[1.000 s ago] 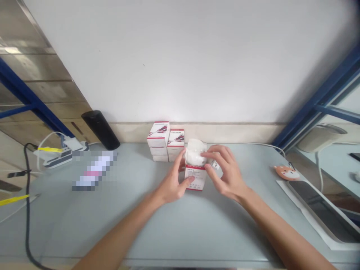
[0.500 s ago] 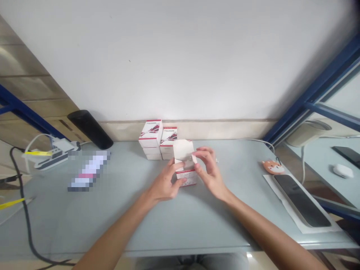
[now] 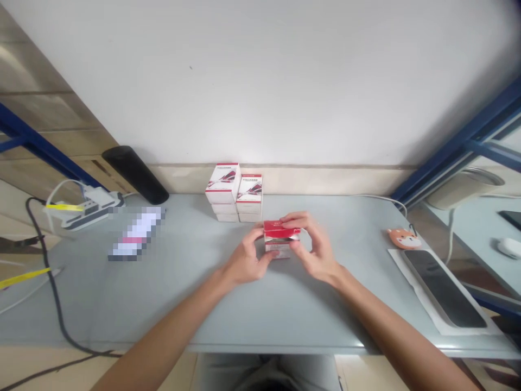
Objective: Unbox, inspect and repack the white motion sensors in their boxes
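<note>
While between hands point(image 3: 246, 259) point(image 3: 315, 248), red-topped carton point(image 3: 280, 231)

Small carton point(image 3: 281, 228): red top, white side below it. Stacked cartons point(image 3: 223, 182): white, with a red and dark diagonal swoosh and a red edge stripe. Tabletop point(image 3: 191, 309): plain pale blue-grey. Cylinder point(image 3: 135, 175): black. Fox-face ornament point(image 3: 404, 238): orange with white patches. Metal frame point(image 3: 480, 117): deep blue. Wall point(image 3: 260, 81): white.
</note>
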A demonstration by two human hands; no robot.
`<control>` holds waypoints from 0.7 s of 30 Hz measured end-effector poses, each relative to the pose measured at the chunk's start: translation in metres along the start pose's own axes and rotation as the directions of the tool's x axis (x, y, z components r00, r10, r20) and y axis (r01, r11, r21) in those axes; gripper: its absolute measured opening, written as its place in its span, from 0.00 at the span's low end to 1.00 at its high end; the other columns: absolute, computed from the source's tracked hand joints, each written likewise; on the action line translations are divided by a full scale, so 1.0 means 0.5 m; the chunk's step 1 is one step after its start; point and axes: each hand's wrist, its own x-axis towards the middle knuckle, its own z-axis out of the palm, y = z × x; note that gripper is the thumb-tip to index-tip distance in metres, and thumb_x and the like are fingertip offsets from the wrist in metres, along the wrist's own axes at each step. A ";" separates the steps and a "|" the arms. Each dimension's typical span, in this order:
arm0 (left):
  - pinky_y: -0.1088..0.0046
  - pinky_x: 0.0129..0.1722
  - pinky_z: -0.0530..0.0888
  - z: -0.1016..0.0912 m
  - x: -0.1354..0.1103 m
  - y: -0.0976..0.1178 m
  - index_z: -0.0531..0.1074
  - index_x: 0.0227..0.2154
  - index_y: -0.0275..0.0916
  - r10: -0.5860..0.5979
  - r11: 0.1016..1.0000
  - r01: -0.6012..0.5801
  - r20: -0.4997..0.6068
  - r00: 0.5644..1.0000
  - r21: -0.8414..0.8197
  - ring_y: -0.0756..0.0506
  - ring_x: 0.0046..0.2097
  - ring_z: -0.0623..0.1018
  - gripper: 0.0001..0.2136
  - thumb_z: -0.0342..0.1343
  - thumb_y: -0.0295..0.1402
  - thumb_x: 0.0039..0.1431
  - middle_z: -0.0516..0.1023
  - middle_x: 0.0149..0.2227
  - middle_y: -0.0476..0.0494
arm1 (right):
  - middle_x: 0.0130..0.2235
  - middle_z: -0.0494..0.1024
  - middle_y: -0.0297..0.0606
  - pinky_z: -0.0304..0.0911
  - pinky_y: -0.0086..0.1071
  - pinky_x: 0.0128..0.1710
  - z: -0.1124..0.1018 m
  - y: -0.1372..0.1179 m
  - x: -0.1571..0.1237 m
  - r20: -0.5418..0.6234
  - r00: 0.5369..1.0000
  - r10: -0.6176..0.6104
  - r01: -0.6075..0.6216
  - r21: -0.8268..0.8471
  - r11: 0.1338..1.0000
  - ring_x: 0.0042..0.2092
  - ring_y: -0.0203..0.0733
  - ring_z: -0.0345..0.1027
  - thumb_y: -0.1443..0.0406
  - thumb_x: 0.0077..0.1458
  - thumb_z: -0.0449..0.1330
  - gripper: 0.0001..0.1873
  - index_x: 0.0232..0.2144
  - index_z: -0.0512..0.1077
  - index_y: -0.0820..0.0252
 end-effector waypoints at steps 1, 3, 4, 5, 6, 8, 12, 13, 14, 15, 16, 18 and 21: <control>0.48 0.60 0.76 0.005 -0.002 -0.005 0.51 0.67 0.49 0.029 1.000 -0.029 -0.035 0.999 -0.012 0.36 0.61 0.78 0.31 0.59 0.29 0.68 0.70 0.64 0.33 | 0.51 0.78 0.45 0.71 0.49 0.52 0.000 0.000 0.001 -0.023 1.000 0.011 -0.012 -0.009 1.000 0.52 0.50 0.75 0.62 0.70 0.60 0.08 0.49 0.75 0.52; 0.48 0.60 0.76 0.012 -0.004 -0.013 0.44 0.69 0.51 0.046 0.998 -0.048 -0.062 0.997 -0.031 0.38 0.60 0.78 0.34 0.59 0.29 0.69 0.67 0.66 0.31 | 0.49 0.78 0.44 0.72 0.48 0.51 0.001 -0.002 0.002 -0.060 0.997 0.042 -0.044 -0.042 0.998 0.51 0.49 0.75 0.66 0.70 0.59 0.06 0.47 0.75 0.52; 0.48 0.59 0.76 0.012 -0.004 -0.016 0.43 0.69 0.52 0.042 0.999 -0.044 -0.059 0.997 -0.028 0.38 0.60 0.78 0.35 0.58 0.29 0.69 0.67 0.66 0.31 | 0.49 0.78 0.44 0.72 0.48 0.51 0.001 -0.003 0.003 -0.062 0.997 0.049 -0.053 -0.058 0.997 0.51 0.49 0.75 0.67 0.70 0.59 0.06 0.46 0.75 0.52; 0.48 0.59 0.77 0.011 -0.003 -0.016 0.43 0.69 0.52 0.040 0.999 -0.040 -0.044 0.998 -0.016 0.38 0.61 0.77 0.35 0.58 0.29 0.70 0.67 0.65 0.31 | 0.49 0.78 0.44 0.72 0.49 0.51 0.000 -0.003 0.003 -0.053 0.997 0.047 -0.050 -0.068 0.996 0.51 0.50 0.75 0.67 0.69 0.59 0.06 0.45 0.75 0.52; 0.48 0.58 0.77 0.008 -0.001 -0.014 0.44 0.69 0.52 0.047 0.999 -0.047 -0.025 0.999 0.003 0.37 0.61 0.76 0.34 0.58 0.29 0.69 0.67 0.64 0.32 | 0.49 0.78 0.44 0.73 0.50 0.50 -0.002 -0.002 0.004 -0.037 0.999 0.037 -0.039 -0.071 0.997 0.51 0.50 0.75 0.67 0.69 0.59 0.06 0.44 0.75 0.52; 0.47 0.58 0.76 0.000 0.006 -0.007 0.50 0.69 0.53 0.072 0.996 -0.073 0.019 0.997 0.044 0.36 0.63 0.74 0.32 0.58 0.28 0.69 0.69 0.62 0.34 | 0.50 0.77 0.45 0.74 0.50 0.49 -0.009 0.003 0.003 0.020 1.000 -0.010 0.012 -0.071 0.997 0.51 0.51 0.75 0.67 0.69 0.59 0.06 0.44 0.75 0.52; 0.45 0.60 0.75 -0.013 0.017 0.007 0.58 0.68 0.53 0.055 0.994 -0.061 0.064 0.996 0.095 0.36 0.64 0.72 0.28 0.57 0.27 0.69 0.70 0.63 0.36 | 0.55 0.75 0.47 0.75 0.51 0.49 -0.021 0.026 -0.001 0.109 0.987 -0.115 0.127 -0.108 0.986 0.54 0.53 0.74 0.65 0.67 0.61 0.10 0.50 0.75 0.50; 0.45 0.61 0.75 -0.013 0.017 0.006 0.57 0.68 0.53 0.056 0.992 -0.062 0.057 0.997 0.107 0.36 0.65 0.72 0.28 0.57 0.28 0.70 0.70 0.63 0.36 | 0.56 0.74 0.47 0.76 0.51 0.49 -0.021 0.032 -0.002 0.106 0.987 -0.124 0.137 -0.127 0.982 0.54 0.53 0.74 0.65 0.67 0.61 0.10 0.50 0.75 0.50; 0.44 0.61 0.74 -0.013 0.017 0.004 0.56 0.69 0.53 0.059 0.990 -0.065 0.050 0.997 0.123 0.36 0.65 0.72 0.29 0.57 0.28 0.70 0.69 0.64 0.36 | 0.56 0.75 0.47 0.76 0.51 0.49 -0.020 0.036 -0.003 0.095 0.988 -0.122 0.135 -0.142 0.981 0.54 0.53 0.74 0.66 0.67 0.61 0.11 0.50 0.74 0.49; 0.44 0.62 0.73 -0.012 0.016 0.001 0.54 0.70 0.53 0.066 0.987 -0.072 0.045 0.997 0.143 0.35 0.66 0.72 0.30 0.57 0.28 0.70 0.69 0.65 0.35 | 0.55 0.75 0.46 0.76 0.50 0.49 -0.018 0.039 -0.004 0.077 0.991 -0.113 0.124 -0.149 0.981 0.54 0.52 0.75 0.66 0.68 0.60 0.10 0.50 0.75 0.49; 0.44 0.63 0.73 -0.012 0.015 -0.003 0.53 0.70 0.53 0.072 0.984 -0.078 0.041 0.997 0.161 0.35 0.66 0.71 0.31 0.58 0.29 0.70 0.68 0.65 0.35 | 0.55 0.75 0.46 0.76 0.50 0.49 -0.015 0.041 -0.004 0.058 0.993 -0.099 0.106 -0.146 0.984 0.53 0.52 0.75 0.66 0.68 0.60 0.10 0.50 0.74 0.49; 0.46 0.64 0.72 -0.013 0.014 -0.008 0.50 0.71 0.54 0.072 0.978 -0.079 0.042 0.997 0.191 0.36 0.66 0.72 0.34 0.59 0.29 0.70 0.67 0.66 0.35 | 0.53 0.75 0.45 0.75 0.50 0.50 -0.009 0.040 -0.004 0.023 0.998 -0.062 0.064 -0.133 0.989 0.52 0.51 0.75 0.65 0.68 0.60 0.09 0.50 0.74 0.49; 0.48 0.63 0.73 -0.019 0.019 -0.007 0.51 0.71 0.54 0.063 0.977 -0.070 0.041 0.997 0.202 0.37 0.66 0.73 0.35 0.61 0.30 0.68 0.68 0.65 0.36 | 0.52 0.75 0.45 0.74 0.49 0.52 -0.003 0.034 -0.001 0.011 0.999 -0.040 0.041 -0.134 0.990 0.53 0.50 0.75 0.65 0.69 0.60 0.10 0.51 0.73 0.50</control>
